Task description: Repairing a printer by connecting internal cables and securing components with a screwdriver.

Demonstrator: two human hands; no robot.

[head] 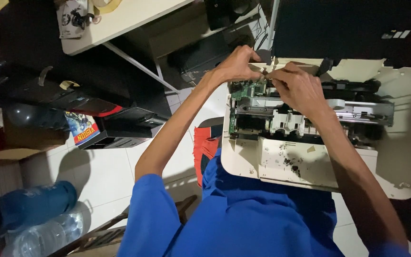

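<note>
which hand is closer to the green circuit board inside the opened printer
Left. The left hand sits just above the green circuit board, at the printer's back edge. The right hand is beside the board, off to its right.

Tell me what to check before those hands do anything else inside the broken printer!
1. Both hands on the part: left hand and right hand meet at the rear edge. Ok.
2. Printer steady on the lap: ok.
3. Green circuit board uncovered: ok.
4. Small piece pinched between fingertips: cannot tell.
5. Light: dim. Not ok.
6. Dark specks on front panel: not ok.
</note>
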